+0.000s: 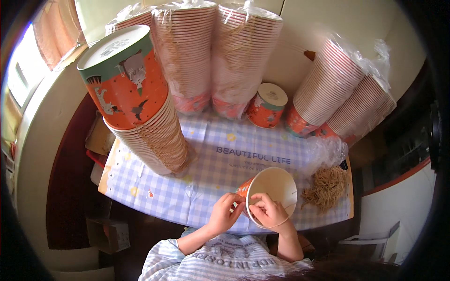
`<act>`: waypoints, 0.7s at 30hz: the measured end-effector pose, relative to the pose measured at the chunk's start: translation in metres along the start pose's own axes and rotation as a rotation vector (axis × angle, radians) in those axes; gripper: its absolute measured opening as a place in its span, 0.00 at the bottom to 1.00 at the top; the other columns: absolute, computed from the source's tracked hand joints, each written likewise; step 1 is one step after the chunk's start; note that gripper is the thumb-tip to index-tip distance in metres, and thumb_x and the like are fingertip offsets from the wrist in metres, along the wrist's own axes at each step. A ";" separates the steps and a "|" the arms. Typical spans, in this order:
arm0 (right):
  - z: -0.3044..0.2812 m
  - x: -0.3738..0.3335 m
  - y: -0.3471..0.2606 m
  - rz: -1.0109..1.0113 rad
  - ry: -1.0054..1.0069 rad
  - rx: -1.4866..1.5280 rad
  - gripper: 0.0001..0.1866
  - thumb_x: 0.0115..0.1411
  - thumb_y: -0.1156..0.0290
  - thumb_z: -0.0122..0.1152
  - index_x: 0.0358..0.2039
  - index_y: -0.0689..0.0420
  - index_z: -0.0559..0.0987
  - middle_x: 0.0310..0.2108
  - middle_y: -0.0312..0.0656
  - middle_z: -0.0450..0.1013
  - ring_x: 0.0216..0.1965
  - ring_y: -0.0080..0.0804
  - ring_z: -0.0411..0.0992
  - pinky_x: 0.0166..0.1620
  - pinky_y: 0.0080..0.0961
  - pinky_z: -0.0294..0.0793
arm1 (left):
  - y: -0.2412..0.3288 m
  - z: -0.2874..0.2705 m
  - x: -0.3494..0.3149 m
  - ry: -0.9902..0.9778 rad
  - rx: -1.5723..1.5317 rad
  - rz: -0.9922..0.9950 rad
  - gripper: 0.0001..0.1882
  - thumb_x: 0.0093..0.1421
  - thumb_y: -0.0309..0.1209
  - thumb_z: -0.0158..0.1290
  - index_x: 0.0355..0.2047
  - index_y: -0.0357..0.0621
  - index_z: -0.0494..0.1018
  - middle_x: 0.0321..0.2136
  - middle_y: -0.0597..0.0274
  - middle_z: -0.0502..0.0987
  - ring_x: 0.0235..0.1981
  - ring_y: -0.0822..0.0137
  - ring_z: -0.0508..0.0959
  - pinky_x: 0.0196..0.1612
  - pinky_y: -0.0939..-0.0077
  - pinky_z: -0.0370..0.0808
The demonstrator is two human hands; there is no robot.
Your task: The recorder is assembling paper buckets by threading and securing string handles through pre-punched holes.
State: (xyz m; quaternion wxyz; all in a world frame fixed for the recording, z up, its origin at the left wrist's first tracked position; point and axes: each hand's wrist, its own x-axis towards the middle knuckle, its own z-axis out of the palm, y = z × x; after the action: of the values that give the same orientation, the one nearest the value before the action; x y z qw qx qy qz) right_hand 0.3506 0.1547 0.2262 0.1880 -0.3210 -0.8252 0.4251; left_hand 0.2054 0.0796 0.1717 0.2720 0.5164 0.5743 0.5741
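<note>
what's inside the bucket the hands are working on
The bucket shows a pale inner wall, with a thin cord looping past the opening's right side. The right hand covers much of the opening, so anything behind it is hidden; the bottom can't be made out clearly.

pale wall (307, 21) | bright window (29, 54) left, daylight | peach curtain (56, 30) | table (107, 166), blue-white checked cloth (164, 201)

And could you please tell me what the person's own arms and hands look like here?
The left hand and right hand are ungloved, with no watch visible. The forearms are bare. The left sleeve has pale blue-grey and white stripes, with what appears to be a light-blue cuff.
</note>
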 end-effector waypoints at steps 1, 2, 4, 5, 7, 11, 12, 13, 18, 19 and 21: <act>0.003 0.001 0.005 0.006 -0.004 0.052 0.11 0.56 0.71 0.52 0.39 0.58 0.68 0.21 0.47 0.73 0.22 0.41 0.73 0.25 0.31 0.70 | -0.002 -0.001 -0.001 -0.009 0.001 0.006 0.07 0.51 0.22 0.54 0.31 0.38 0.70 0.28 0.58 0.73 0.27 0.64 0.74 0.25 0.77 0.71; 0.005 0.003 0.006 -0.001 -0.007 0.037 0.11 0.55 0.73 0.52 0.39 0.58 0.68 0.21 0.46 0.73 0.22 0.41 0.73 0.25 0.31 0.70 | -0.005 -0.002 -0.003 -0.008 -0.036 -0.036 0.07 0.52 0.22 0.54 0.32 0.38 0.70 0.28 0.58 0.73 0.27 0.65 0.74 0.26 0.78 0.71; 0.011 0.005 0.008 -0.038 -0.005 -0.002 0.10 0.53 0.74 0.53 0.38 0.58 0.71 0.22 0.45 0.73 0.23 0.40 0.73 0.26 0.31 0.71 | -0.008 -0.004 -0.004 -0.003 -0.088 -0.086 0.06 0.53 0.23 0.54 0.31 0.37 0.71 0.27 0.59 0.73 0.27 0.69 0.74 0.27 0.81 0.70; 0.014 0.006 0.011 -0.056 0.004 0.004 0.09 0.52 0.74 0.53 0.35 0.58 0.72 0.22 0.45 0.73 0.23 0.40 0.74 0.26 0.31 0.71 | -0.010 -0.004 -0.005 -0.009 -0.086 -0.080 0.06 0.53 0.23 0.54 0.31 0.37 0.71 0.27 0.59 0.73 0.27 0.69 0.74 0.27 0.81 0.70; 0.018 0.008 0.010 -0.099 0.052 -0.010 0.04 0.51 0.74 0.55 0.29 0.58 0.75 0.21 0.45 0.73 0.22 0.39 0.73 0.25 0.31 0.71 | -0.017 -0.005 -0.006 0.002 -0.131 -0.113 0.05 0.53 0.23 0.53 0.31 0.36 0.71 0.28 0.59 0.73 0.27 0.70 0.74 0.28 0.80 0.70; 0.025 0.012 0.011 -0.171 0.130 -0.147 0.02 0.50 0.74 0.56 0.25 0.56 0.74 0.18 0.44 0.72 0.19 0.39 0.72 0.23 0.30 0.71 | -0.022 -0.005 -0.008 -0.006 -0.165 -0.164 0.04 0.54 0.23 0.53 0.30 0.35 0.71 0.27 0.60 0.73 0.28 0.71 0.74 0.28 0.80 0.71; 0.026 0.013 0.011 -0.171 0.136 -0.147 0.02 0.50 0.74 0.56 0.25 0.56 0.74 0.18 0.44 0.72 0.19 0.39 0.72 0.23 0.30 0.71 | -0.023 -0.005 -0.009 -0.011 -0.163 -0.160 0.04 0.54 0.23 0.53 0.30 0.35 0.71 0.27 0.60 0.73 0.28 0.71 0.74 0.28 0.80 0.71; 0.026 0.013 0.010 -0.167 0.134 -0.163 0.02 0.50 0.74 0.56 0.24 0.56 0.74 0.17 0.44 0.72 0.18 0.39 0.72 0.22 0.31 0.70 | -0.024 -0.006 -0.010 -0.027 -0.204 -0.193 0.05 0.54 0.23 0.53 0.32 0.35 0.70 0.27 0.61 0.73 0.28 0.72 0.73 0.29 0.80 0.71; 0.026 0.014 0.013 -0.131 0.189 -0.162 0.03 0.48 0.74 0.57 0.22 0.56 0.72 0.16 0.42 0.71 0.17 0.38 0.71 0.22 0.30 0.70 | -0.027 -0.005 -0.011 -0.029 -0.584 -0.299 0.11 0.55 0.22 0.52 0.38 0.36 0.65 0.28 0.63 0.71 0.30 0.74 0.72 0.33 0.82 0.71; 0.025 0.015 0.012 -0.127 0.207 -0.142 0.03 0.48 0.74 0.57 0.22 0.56 0.72 0.17 0.42 0.71 0.18 0.37 0.71 0.22 0.29 0.70 | -0.023 -0.008 -0.011 -0.028 -0.633 -0.314 0.12 0.56 0.22 0.51 0.40 0.37 0.63 0.28 0.63 0.71 0.30 0.74 0.72 0.34 0.82 0.70; 0.023 0.017 0.010 -0.126 0.226 -0.120 0.04 0.47 0.75 0.58 0.21 0.56 0.71 0.18 0.41 0.71 0.19 0.36 0.71 0.22 0.29 0.70 | -0.020 -0.012 -0.012 -0.026 -0.678 -0.327 0.13 0.56 0.22 0.50 0.41 0.39 0.62 0.29 0.63 0.70 0.30 0.74 0.71 0.34 0.83 0.70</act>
State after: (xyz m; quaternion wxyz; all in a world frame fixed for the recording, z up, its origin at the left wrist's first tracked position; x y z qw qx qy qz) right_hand 0.3286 0.1572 0.2056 0.2865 -0.3253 -0.8412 0.3234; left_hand 0.1930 0.0683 0.1523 0.5229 0.3057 0.4229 0.6740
